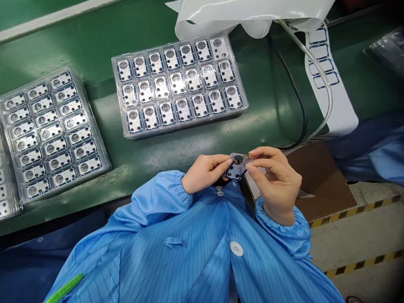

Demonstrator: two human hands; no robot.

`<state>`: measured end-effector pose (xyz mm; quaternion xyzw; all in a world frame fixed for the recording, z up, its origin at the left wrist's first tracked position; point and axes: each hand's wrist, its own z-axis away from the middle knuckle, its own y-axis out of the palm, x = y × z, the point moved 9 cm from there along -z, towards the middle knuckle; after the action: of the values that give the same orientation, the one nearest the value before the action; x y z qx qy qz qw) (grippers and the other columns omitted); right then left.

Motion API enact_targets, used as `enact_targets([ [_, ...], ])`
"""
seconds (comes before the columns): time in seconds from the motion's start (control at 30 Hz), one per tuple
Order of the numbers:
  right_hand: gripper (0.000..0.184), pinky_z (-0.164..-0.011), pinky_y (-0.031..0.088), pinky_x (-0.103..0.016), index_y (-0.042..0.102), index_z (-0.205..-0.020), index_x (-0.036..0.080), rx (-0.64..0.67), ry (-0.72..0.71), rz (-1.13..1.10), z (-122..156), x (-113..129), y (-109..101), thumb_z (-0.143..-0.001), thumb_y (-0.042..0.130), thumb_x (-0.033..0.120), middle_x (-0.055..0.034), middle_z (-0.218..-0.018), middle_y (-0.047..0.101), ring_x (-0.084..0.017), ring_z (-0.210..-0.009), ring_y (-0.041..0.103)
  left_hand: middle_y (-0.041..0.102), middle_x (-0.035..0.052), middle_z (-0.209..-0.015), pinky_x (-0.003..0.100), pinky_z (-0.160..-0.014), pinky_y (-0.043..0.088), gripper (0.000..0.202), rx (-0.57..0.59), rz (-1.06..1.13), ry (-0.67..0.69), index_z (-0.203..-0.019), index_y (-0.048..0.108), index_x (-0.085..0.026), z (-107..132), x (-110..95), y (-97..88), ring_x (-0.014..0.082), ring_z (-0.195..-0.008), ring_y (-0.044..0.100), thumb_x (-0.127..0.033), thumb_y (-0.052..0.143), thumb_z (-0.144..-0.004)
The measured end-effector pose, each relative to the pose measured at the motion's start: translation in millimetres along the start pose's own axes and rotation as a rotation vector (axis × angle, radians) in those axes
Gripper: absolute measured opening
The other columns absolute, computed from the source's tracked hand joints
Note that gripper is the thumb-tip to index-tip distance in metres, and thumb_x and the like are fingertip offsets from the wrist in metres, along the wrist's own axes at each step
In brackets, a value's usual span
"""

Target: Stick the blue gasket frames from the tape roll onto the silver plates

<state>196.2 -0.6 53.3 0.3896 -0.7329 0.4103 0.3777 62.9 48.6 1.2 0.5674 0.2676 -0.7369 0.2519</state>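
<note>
On the green workbench (259, 105), I'm seeing a clear blister tray (179, 131) of blue-edged metal parts (176, 84) at upper centre; at lower centre, my left hand (205, 172) and right hand (274, 183) pinch one part (236, 166) between them, narrowly closed.

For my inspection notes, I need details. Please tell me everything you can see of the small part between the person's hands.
The small flat part is roughly square, with a silvery, metal-looking rim around a dark round opening and a dark blue area with small round holes below it. Its exact material cannot be told. It sits tilted, pinched by the fingertips of the left hand and the right hand, above the chest of a blue striped coat.
</note>
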Motion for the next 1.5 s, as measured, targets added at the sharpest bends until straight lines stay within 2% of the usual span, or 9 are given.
enact_targets([
  [0.23,0.005,-0.083,0.054,-0.039,0.073,-0.087,0.023,-0.055,0.028,0.068,-2.6,-11.1,-4.3,-0.085,0.07,0.018,-0.0041,-0.097,0.069,-0.021,-0.095,0.066,0.061,-0.0013,-0.065,0.02,-0.062,0.043,0.034,0.019,0.007,-0.003,-0.087,0.065,-0.014,0.6,1.8,1.2,0.0109,-0.063,0.061,-0.038,0.044,-0.099],
  [0.57,0.005,-0.081,0.057,-0.041,0.071,-0.086,0.022,-0.052,-0.031,0.224,-3.5,-7.1,-4.1,-0.087,0.067,0.023,-0.0049,-0.092,0.072,-0.021,-0.088,0.068,0.062,-0.0006,-0.067,0.02,-0.063,0.045,0.036,0.031,0.007,-0.02,-0.093,0.067,-0.014,0.8,3.3,1.9,0.0116,-0.064,0.061,-0.041,0.044,-0.099],
  [0.8,0.006,-0.078,0.058,-0.039,0.071,-0.087,0.022,-0.073,-0.202,0.379,-2.7,7.5,-1.5,-0.086,0.067,0.018,-0.0052,-0.089,0.073,-0.021,-0.083,0.07,0.061,-0.0009,-0.066,0.02,-0.062,0.044,0.036,0.034,0.012,-0.023,-0.089,0.066,-0.013,0.5,2.0,2.4,0.011,-0.063,0.06,-0.04,0.044,-0.099],
  [1.0,0.007,-0.076,0.058,-0.038,0.071,-0.087,0.024,-0.051,-0.276,0.483,-0.5,9.0,0.5,-0.085,0.067,0.019,-0.0044,-0.088,0.074,-0.021,-0.08,0.071,0.062,-0.0011,-0.069,0.02,-0.063,0.044,0.036,0.048,0.028,-0.023,-0.091,0.066,-0.014,0.4,1.7,3.1,0.0106,-0.063,0.061,-0.042,0.044,-0.098],
  [1.17,0.016,-0.076,0.056,-0.039,0.073,-0.095,0.026,-0.064,-0.364,0.58,3.1,9.3,1.4,-0.084,0.067,0.017,-0.0044,-0.088,0.074,-0.022,-0.079,0.071,0.062,-0.0007,-0.066,0.02,-0.062,0.044,0.037,0.047,0.025,-0.025,-0.09,0.067,-0.013,-0.1,3.5,2.4,0.011,-0.063,0.061,-0.042,0.045,-0.098],
  [1.3,0.019,-0.076,0.056,-0.038,0.074,-0.102,0.025,-0.109,-0.296,0.624,2.7,2.9,-2.5,-0.087,0.062,0.02,-0.0056,-0.09,0.075,-0.022,-0.08,0.071,0.063,0.0,-0.067,0.021,-0.061,0.044,0.039,0.043,0.062,-0.037,-0.095,0.069,-0.013,-0.2,6.5,2.8,0.0115,-0.062,0.061,-0.045,0.046,-0.097],
  [1.4,0.017,-0.073,0.056,-0.035,0.073,-0.098,0.023,-0.113,-0.142,0.446,1.0,-6.0,-7.5,-0.092,0.057,0.022,-0.0047,-0.084,0.074,-0.02,-0.077,0.07,0.063,-0.0001,-0.065,0.02,-0.059,0.043,0.04,0.031,0.068,-0.036,-0.094,0.07,-0.013,-0.1,6.5,2.1,0.0111,-0.061,0.059,-0.045,0.046,-0.097],
  [1.5,0.018,-0.061,0.052,-0.03,0.072,-0.092,0.021,-0.058,0.072,0.226,1.8,-21.5,-5.3,-0.095,0.056,0.029,-0.0023,-0.077,0.07,-0.015,-0.063,0.063,0.063,-0.0003,-0.066,0.02,-0.06,0.043,0.038,0.029,0.075,-0.015,-0.095,0.07,-0.013,-0.1,3.8,1.7,0.0099,-0.06,0.059,-0.042,0.046,-0.098],
])
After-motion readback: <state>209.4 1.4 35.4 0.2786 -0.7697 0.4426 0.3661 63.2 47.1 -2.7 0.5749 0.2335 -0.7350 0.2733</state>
